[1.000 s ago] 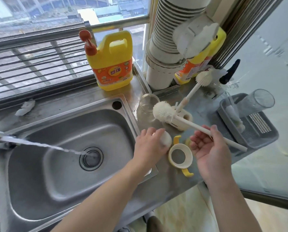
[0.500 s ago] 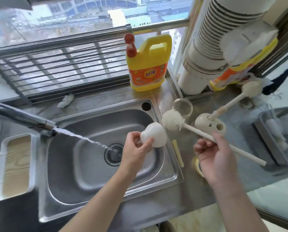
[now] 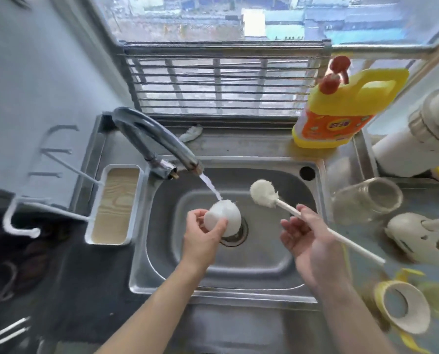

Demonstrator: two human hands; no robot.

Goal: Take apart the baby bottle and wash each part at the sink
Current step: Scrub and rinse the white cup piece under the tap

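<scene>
- Both hands have come over the sink (image 3: 159,254) since a moment ago. The white cap (image 3: 222,218) has gone from the sink's right edge to under the water (image 3: 210,186).
- The cap is over the drain (image 3: 240,237), up in the air. The water hits its top end. I cannot tell if its open side is up.
- The left hand (image 3: 203,238) holds the cap with thumb and fingers curled round it.
- The right hand (image 3: 307,241) pinches the thin stick of the brush (image 3: 263,194). The fluffy head is just right of the cap, not touching it. The stick runs down and right, out over the table (image 3: 251,146).
- The sink and table are shiny grey metal. Water runs from the bent tap (image 3: 149,134).
- On the right, the glass bottle (image 3: 366,200) lies on its side. Near it stands a cream brush stand (image 3: 417,238). Closer to the person lies the ring (image 3: 405,310) with yellow handles.
- A yellow soap jug (image 3: 341,108) stands behind the sink, with a fat white pipe (image 3: 417,144) to its right.
- Left of the sink sits a white tray (image 3: 116,205), wood-coloured inside.
- Window bars (image 3: 221,80) are at the back, with roofs outside.
</scene>
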